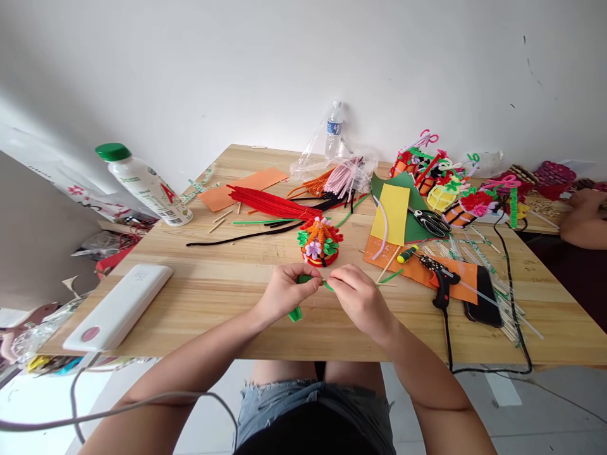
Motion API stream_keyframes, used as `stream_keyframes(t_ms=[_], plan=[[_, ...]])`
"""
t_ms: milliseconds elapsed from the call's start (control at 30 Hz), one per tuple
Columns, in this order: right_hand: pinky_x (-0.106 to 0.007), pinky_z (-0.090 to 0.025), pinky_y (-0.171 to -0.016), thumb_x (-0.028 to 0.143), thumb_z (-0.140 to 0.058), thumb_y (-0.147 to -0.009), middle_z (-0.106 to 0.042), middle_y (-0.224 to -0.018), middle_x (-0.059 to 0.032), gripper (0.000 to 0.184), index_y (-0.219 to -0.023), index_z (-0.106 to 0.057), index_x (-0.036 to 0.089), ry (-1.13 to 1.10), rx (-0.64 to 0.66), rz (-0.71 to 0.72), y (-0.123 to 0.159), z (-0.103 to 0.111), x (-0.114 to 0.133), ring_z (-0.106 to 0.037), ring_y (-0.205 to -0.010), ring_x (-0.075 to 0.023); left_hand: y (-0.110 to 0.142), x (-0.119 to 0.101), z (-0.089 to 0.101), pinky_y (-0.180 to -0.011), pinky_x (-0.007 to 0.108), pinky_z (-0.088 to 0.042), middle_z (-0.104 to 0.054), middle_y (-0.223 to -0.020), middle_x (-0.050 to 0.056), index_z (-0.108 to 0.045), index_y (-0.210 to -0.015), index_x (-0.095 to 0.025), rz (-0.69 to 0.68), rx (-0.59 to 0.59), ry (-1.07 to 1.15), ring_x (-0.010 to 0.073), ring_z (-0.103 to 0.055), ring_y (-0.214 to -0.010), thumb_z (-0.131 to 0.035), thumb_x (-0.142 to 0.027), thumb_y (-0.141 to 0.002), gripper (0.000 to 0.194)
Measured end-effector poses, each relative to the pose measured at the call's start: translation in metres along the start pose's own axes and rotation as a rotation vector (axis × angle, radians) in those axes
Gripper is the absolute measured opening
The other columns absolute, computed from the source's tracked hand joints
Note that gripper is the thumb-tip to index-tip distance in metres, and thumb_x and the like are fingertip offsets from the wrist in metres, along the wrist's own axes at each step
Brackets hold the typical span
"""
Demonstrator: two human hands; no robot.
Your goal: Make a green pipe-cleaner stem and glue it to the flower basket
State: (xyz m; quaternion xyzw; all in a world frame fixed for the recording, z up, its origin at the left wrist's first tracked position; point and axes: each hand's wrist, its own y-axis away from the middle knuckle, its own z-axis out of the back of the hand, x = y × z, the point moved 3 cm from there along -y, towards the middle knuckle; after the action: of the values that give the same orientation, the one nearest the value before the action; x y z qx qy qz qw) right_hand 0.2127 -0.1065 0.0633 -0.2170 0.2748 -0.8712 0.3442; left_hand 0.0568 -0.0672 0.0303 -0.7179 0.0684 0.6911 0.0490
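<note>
My left hand (288, 292) is closed on a folded bunch of green pipe cleaner (295, 313), which hangs below its fingers. Just right of it, my right hand (356, 297) pinches a green pipe cleaner (391, 277) whose free end shows past the knuckles. A thin wooden stick (387, 285) runs behind the right fingers, its tip near the left fingertips. Exactly how stick and pipe cleaner meet is hidden by the fingers. Behind both hands stands a small dome of red, orange and green pipe-cleaner flowers (320, 242).
Red pipe cleaners (265, 201) lie beyond the dome. To the right are scissors (429, 221), a glue gun (442, 281) with its cable and a phone (482, 297). A power bank (118, 308) and a bottle (147, 186) stand left. Another person's arm (585, 218) rests far right.
</note>
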Motion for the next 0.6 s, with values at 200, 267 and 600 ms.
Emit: stream_keyframes(t_ms=[200, 267, 600], plan=[[-0.029, -0.052, -0.073, 0.007, -0.045, -0.092, -0.066, -0.087, -0.0091, 0.023, -0.086, -0.065, 0.014, -0.157, 0.029, -0.072, 0.004, -0.006, -0.007, -0.061, -0.08, -0.0169, 0.002, -0.001, -0.001, -0.051, 0.022, -0.043, -0.066, -0.06, 0.001, -0.073, -0.065, -0.016, -0.053, 0.084, -0.08, 0.0105, -0.053, -0.053, -0.075, -0.019, -0.062, 0.005], [-0.027, -0.052, -0.071, 0.009, -0.049, -0.09, -0.066, -0.087, -0.0082, 0.018, -0.087, -0.066, 0.015, -0.302, 0.044, -0.139, 0.004, -0.006, -0.011, -0.062, -0.078, -0.0154, 0.003, -0.002, -0.002, -0.055, 0.022, -0.045, -0.066, -0.063, 0.001, -0.073, -0.067, -0.016, -0.092, 0.137, -0.109, 0.0113, -0.055, -0.057, -0.074, -0.019, -0.064, 0.004], [-0.022, -0.041, -0.054, 0.022, -0.062, -0.079, -0.062, -0.066, 0.0001, 0.011, -0.074, -0.068, 0.014, -0.708, 0.337, -0.692, 0.005, -0.009, -0.029, -0.053, -0.06, -0.0109, 0.007, -0.005, -0.007, -0.065, 0.028, -0.052, -0.072, -0.077, 0.008, -0.076, -0.073, -0.019, -0.239, 0.313, -0.147, 0.0184, -0.064, -0.069, -0.073, -0.021, -0.07, 0.004]])
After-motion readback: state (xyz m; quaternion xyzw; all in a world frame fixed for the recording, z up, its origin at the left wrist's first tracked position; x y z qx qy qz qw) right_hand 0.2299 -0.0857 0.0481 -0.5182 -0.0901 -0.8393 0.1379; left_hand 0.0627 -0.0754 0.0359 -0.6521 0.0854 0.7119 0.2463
